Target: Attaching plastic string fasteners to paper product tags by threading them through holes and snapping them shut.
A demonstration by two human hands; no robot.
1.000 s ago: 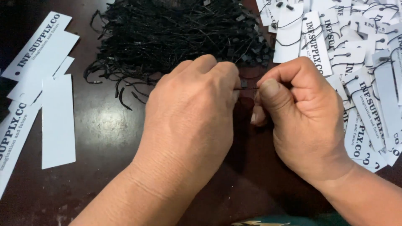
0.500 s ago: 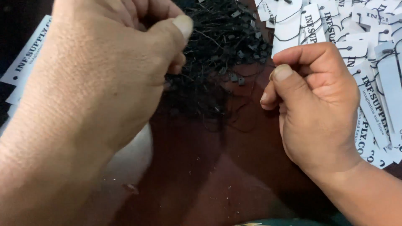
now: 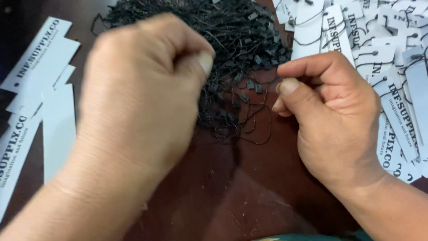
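Dark brown tabletop (image 3: pixel 249 196) lies under both hands. Just beyond them sits a heap of black string fasteners (image 3: pixel 232 40). Left hand (image 3: pixel 142 93) is curled into a loose fist, thumb against forefinger at the heap's edge; whether it pinches a string I cannot tell. Right hand (image 3: pixel 334 116) is closed, thumb pressed to forefinger on a thin black string (image 3: pixel 261 100). White paper tags (image 3: pixel 40 89) lie left of the left hand, strung white tags (image 3: pixel 392 67) right of the right hand.

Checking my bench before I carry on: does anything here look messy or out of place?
Mostly orderly. The black string fasteners lie in one tangled heap, a few loops straggling onto the dark table. Small crumbs of debris dot the table near its front edge. White tags lie loosely overlapped.
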